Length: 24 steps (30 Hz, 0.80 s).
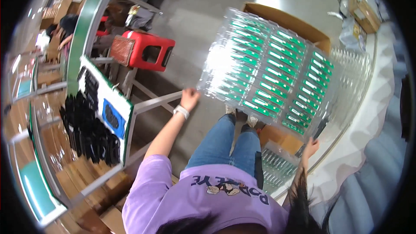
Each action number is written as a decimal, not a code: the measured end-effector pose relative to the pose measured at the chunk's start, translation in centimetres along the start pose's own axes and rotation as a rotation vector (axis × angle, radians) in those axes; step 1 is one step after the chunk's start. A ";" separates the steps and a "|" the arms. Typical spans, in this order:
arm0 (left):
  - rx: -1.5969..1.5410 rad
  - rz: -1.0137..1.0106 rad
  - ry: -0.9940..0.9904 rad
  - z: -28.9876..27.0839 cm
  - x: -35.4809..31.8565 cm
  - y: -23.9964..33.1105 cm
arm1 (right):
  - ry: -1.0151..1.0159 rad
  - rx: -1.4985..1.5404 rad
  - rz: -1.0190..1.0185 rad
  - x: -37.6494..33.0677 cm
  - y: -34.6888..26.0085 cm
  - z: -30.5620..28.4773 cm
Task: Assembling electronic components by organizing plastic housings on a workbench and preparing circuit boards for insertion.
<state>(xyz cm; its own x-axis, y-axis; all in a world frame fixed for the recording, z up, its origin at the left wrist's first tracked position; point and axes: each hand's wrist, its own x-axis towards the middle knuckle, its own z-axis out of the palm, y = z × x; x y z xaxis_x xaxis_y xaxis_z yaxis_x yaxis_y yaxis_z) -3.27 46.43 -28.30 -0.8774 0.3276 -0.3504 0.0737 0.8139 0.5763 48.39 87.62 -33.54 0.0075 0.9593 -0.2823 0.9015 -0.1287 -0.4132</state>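
Observation:
A large clear plastic tray [262, 58] is held out in front of me, tilted, with glare on its left side. Narrow green circuit boards [279, 65] with white strips lie in its slots, in three columns. At the tray's near left corner my left hand [190, 99] has its fingers closed on the edge. My right hand [310, 148] pinches the near right corner, its arm partly hidden by dark hair. Beneath the far side of the tray shows an open cardboard box [320, 39].
More clear trays [353, 73] are stacked at the right, and another tray [277, 169] lies near my legs. A red stool [149, 50] stands left of centre. On the left, a workbench [125, 104] carries black parts [89, 130]. Farther left, another person [67, 28] bends over.

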 end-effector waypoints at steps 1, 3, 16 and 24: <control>-0.042 -0.109 -0.177 -0.3 -3.2 -2.9 | -0.094 -0.064 -0.113 -1.3 0.3 1.2; 0.027 -0.204 -0.319 0.8 -10.4 -6.5 | -0.085 -0.193 -0.486 -7.6 -2.2 2.2; -0.487 -0.595 0.038 -4.7 -21.2 -17.2 | -1.417 -0.410 -0.893 -21.0 -31.5 16.2; -1.112 -0.789 0.328 -6.3 -23.0 -25.9 | -1.538 -0.189 -0.845 -38.8 -49.2 21.3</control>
<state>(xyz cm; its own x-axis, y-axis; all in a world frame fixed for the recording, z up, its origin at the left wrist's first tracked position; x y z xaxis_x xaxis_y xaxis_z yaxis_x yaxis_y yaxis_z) 11.96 14.82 -30.47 -0.5917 -0.2832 -0.7548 -0.7580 -0.1232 0.6405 -5.50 51.40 -20.73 -0.7209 -0.3558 -0.5948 0.4773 0.3674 -0.7983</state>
